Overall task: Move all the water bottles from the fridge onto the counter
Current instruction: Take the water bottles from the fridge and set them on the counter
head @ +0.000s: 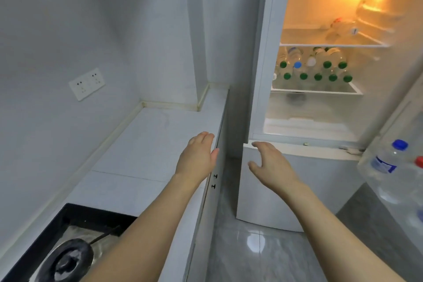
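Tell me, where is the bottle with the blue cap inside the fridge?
In the head view, the blue-capped bottle lies on its side on the fridge's middle shelf, upper right, in the top row between a green cap and a white cap.

left hand (198, 155) empty, over counter (146, 144) | right hand (271, 162) empty | bottles (315, 71) in fridge (263, 52)

The water bottles (318, 71) look like clear plastic with glossy green, blue and white caps. The fridge (263, 57) walls are smooth white, its shelves (332, 45) glassy with white trim. The counter (146, 144) is matt, pale and smooth. The floor (256, 242) tiles are glossy grey, reflecting light. The stove (66, 256) burner looks dull black metal.
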Demonstrator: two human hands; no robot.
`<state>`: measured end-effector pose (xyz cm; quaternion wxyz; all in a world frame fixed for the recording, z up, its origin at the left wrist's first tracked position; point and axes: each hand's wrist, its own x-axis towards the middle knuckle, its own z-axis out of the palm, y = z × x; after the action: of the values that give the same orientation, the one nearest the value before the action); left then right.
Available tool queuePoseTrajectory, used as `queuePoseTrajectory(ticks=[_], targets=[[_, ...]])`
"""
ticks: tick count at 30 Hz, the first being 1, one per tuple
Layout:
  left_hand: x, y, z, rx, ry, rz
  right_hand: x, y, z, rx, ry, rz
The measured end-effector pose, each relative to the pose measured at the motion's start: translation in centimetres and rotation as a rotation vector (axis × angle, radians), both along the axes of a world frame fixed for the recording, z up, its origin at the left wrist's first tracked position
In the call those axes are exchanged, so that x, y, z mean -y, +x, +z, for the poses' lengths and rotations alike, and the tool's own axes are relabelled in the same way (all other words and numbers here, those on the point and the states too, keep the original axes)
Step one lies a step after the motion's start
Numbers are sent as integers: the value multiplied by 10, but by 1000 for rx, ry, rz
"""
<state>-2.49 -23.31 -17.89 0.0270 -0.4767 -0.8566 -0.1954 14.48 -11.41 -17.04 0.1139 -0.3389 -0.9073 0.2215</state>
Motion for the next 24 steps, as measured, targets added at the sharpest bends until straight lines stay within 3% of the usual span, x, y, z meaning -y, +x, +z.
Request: queuePoseTrajectory(ticks=[12, 24], targets=[[-138, 15, 8, 125, 71, -160, -122, 16, 4, -25, -2, -165], [-294, 38, 28, 12, -8, -244, -271, 43, 31, -93, 69, -220]])
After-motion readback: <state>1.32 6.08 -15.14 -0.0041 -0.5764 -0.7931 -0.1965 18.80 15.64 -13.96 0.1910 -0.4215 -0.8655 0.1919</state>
